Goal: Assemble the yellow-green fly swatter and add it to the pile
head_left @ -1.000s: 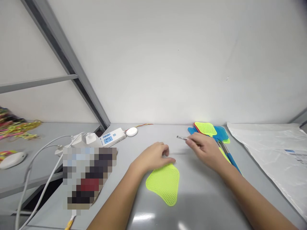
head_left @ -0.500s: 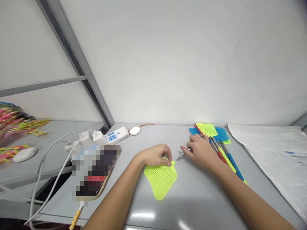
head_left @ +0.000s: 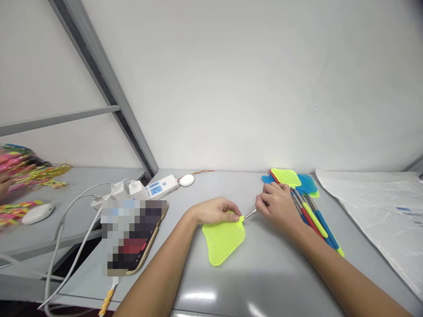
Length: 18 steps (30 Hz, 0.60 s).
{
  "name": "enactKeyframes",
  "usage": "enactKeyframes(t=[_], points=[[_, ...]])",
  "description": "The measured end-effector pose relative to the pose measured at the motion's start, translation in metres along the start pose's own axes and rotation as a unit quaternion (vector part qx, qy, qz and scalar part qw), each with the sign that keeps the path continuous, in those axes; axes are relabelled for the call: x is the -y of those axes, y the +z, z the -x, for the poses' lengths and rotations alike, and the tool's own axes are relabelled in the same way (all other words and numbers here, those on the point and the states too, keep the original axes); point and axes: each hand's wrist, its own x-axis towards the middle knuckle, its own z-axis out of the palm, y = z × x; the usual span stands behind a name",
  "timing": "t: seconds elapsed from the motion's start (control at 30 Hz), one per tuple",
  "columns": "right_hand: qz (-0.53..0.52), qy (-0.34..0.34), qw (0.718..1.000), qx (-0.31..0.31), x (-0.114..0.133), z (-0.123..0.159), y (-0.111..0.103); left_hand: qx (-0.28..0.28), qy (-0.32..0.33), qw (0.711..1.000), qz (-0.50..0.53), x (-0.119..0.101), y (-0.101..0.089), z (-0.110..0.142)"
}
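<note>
My left hand (head_left: pixel 220 212) pinches the neck end of a yellow-green fly swatter head (head_left: pixel 224 242), a perforated paddle tilted over the grey table. Closed around a thin metal rod (head_left: pixel 251 214) is my right hand (head_left: pixel 275 205); most of the rod is hidden in the fist. The rod's tip meets the neck of the swatter head; how deep it sits cannot be seen. Just beyond my right hand lie stacked swatter heads (head_left: pixel 287 178) in yellow-green, red and blue. Several swatter handles (head_left: pixel 315 220), coloured with metal shafts, lie beside my right wrist.
A phone (head_left: pixel 139 237) with a cable lies left, partly blurred out. Behind it are a power strip (head_left: pixel 163 186), chargers and a white oval device (head_left: pixel 187 180). A white plastic bag (head_left: pixel 370 211) covers the right side. Another person's hand (head_left: pixel 4 185) is by colourful strands at far left.
The gap between rod and swatter head has closed: the rod tip now meets its neck. The swatter head has lifted and turned slightly. My right fingers have curled tighter round the rod.
</note>
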Motion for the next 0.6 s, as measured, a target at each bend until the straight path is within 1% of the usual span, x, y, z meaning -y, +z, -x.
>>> enactKeyframes(t=[0.23,0.4,0.6], points=[[-0.004,0.003,1.0,0.006,0.0014,0.0009,0.0052,-0.004,0.004,1.0,-0.013,0.0012,-0.0022,0.0003],[0.002,0.016,1.0,0.011,0.0001,0.0002,0.002,0.001,0.008,1.0,-0.005,0.0045,-0.0034,-0.0014],[0.021,-0.006,1.0,-0.001,0.0011,0.0011,0.0033,0.006,0.006,1.0,-0.012,0.004,-0.0041,-0.002]])
